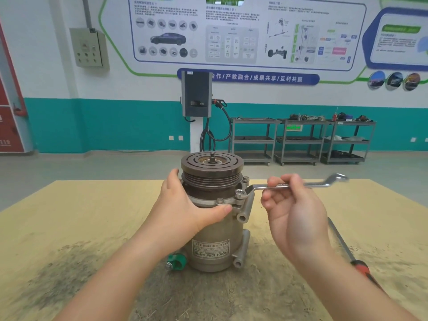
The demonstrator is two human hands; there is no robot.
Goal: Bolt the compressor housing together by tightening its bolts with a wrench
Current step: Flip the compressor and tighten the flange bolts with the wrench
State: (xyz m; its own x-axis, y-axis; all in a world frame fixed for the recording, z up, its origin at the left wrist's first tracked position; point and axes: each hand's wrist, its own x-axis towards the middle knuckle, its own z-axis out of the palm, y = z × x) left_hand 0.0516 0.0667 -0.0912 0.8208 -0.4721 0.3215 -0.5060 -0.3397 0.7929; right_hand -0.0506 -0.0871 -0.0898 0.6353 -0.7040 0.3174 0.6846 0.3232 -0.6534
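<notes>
Steel is pinched at mid-shank by the right hand [291, 205]: the silver double-ended ring wrench [289, 185] is held between thumb and curled fingers, its offset ring seated over a bolt [240, 193] on the flange of the grey cast-metal compressor housing [215, 230]. The light fingertip hold, well out from the ring, appears suited to quick turning rather than a hard final pull. The free ring end [339, 177] points toward the desk's right edge.

The left hand [185, 205] is wrapped round the housing's left side, thumb laid along the flange just below a second bolt [220, 201]; this grip is judged to brace the body against the wrench's torque, since the housing stands upright and unclamped. A third bolt [245, 179] stands at the flange's far right. How tight any bolt is cannot be told.

The housing stands near the middle of the tan, dirt-stained wooden desk [69, 216], the dark grooved pulley [212, 170] uppermost and a printed label [210, 247] facing the near edge. A green capped fitting [177, 260] projects at its base on the left. Toward the near right edge lies a long tool with a red and black handle [354, 258], untouched.
</notes>
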